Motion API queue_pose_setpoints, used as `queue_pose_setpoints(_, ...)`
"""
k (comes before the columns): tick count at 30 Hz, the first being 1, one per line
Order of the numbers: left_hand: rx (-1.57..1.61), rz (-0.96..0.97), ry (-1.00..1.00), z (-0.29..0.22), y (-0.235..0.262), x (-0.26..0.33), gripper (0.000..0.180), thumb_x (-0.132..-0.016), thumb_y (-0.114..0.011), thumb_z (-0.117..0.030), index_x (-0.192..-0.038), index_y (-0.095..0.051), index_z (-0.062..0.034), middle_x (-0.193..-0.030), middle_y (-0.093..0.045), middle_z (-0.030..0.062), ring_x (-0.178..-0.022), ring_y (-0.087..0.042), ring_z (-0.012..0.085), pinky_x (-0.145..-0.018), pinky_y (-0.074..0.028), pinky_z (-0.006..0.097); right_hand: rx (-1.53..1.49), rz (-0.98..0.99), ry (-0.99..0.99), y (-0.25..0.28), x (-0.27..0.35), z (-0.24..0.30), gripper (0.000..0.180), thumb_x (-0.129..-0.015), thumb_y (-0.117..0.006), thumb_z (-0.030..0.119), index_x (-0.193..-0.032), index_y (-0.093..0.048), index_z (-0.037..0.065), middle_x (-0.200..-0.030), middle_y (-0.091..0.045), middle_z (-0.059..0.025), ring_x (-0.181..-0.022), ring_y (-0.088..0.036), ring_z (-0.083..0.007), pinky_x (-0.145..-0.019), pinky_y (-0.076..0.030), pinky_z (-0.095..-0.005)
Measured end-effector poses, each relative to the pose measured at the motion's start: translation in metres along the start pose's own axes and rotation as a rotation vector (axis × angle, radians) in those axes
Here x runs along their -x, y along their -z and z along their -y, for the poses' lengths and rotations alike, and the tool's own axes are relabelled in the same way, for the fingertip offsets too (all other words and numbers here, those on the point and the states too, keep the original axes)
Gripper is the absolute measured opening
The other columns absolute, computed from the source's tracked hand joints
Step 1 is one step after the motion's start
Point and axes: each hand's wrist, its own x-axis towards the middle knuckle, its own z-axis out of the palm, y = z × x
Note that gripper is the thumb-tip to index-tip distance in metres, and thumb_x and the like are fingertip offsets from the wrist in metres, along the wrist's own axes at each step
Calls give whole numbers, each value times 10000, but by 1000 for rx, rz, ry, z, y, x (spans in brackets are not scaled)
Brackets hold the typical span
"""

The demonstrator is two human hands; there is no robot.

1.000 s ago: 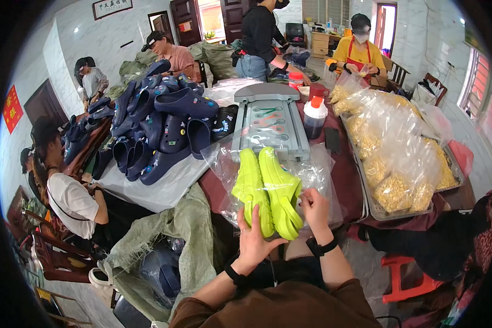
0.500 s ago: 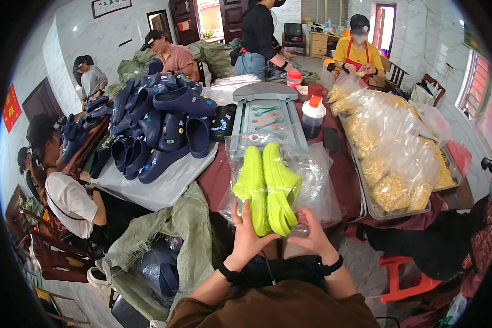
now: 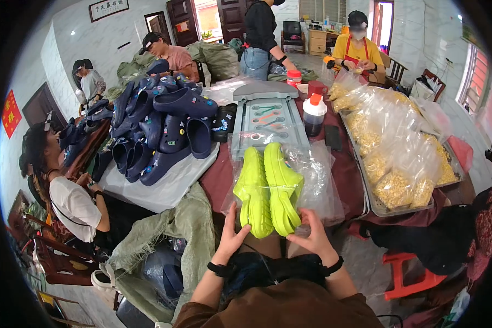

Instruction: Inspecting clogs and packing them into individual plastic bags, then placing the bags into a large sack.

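Note:
A pair of lime-green clogs (image 3: 254, 191) lies side by side inside a clear plastic bag (image 3: 318, 183) at the near edge of the table. My left hand (image 3: 233, 236) grips the heel end of the left clog, thumb on its near side. My right hand (image 3: 314, 236) holds the heel end of the right clog, with fingers along its outer side. The toes point away from me. Beyond them lies a flat grey plastic panel (image 3: 267, 117) with coloured strips and round marks, partly covered by the bag.
Navy clogs (image 3: 172, 131) are heaped at left, beside a black clog (image 3: 223, 123). A red-topped bottle (image 3: 314, 117) and dark phone (image 3: 332, 138) stand right of the panel. Bags of yellow kernels (image 3: 393, 188) fill a metal tray (image 3: 402, 210). An open green sack (image 3: 194, 240) sits lower left. Several people work around.
My left hand has shifted its grip lower on the left clog's heel, and my right fingers have opened out along the right clog. The two clogs have spread slightly apart at the heels.

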Motion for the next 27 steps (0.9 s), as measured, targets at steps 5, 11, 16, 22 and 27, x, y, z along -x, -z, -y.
queue_pose_setpoints(5, 44, 42, -26, -1, -26, 0, 773, -991, -553, -215, -1571, -123, 63, -1611, -228, 247, -1510, -212, 325, -1221, -177, 406, -84, 85, -47, 1, 2, -9, 839, -695, -913, 138, -1368, -430, 3, -1201, -545, -99, -1098, -590, -201, -967, -467, -352)
queue_pose_setpoints(11, 159, 57, -15, -39, -37, -13, 656, -1040, -458, -157, -1568, -138, 66, -1591, -290, 241, -1488, -275, 302, -1204, -215, 373, -287, 75, -108, -4, 6, -18, 843, -703, -905, 73, -1379, -405, 15, -1237, -586, -104, -1164, -597, -203, -1014, -457, -355)
queue_pose_setpoints(16, 202, -11, -25, -50, -37, -15, 605, -1031, -488, -122, -1547, -221, 46, -1504, -419, 199, -1407, -398, 261, -1162, -297, 359, -318, 113, -172, -4, 10, -23, 769, -699, -907, 59, -1303, -431, 32, -1158, -634, -78, -1119, -612, -182, -983, -465, -339)
queue_pose_setpoints(22, 456, -169, 144, -51, -35, -17, 475, -894, -709, 0, -1323, -506, -11, -850, -544, -41, -769, -555, 37, -679, -446, 197, -188, -50, -226, -9, 7, -16, 549, -662, -942, 145, -981, -502, 68, -875, -560, -4, -789, -508, -106, -708, -424, -282)
queue_pose_setpoints(27, 174, -404, 129, -55, -39, -13, 421, -789, -827, -31, -1135, -589, -48, -627, -327, -119, -568, -284, 2, -513, -229, 217, -90, -86, -288, -16, 0, 0, 548, -636, -958, 225, -795, -452, 84, -713, -409, 30, -662, -371, -93, -579, -331, -290)
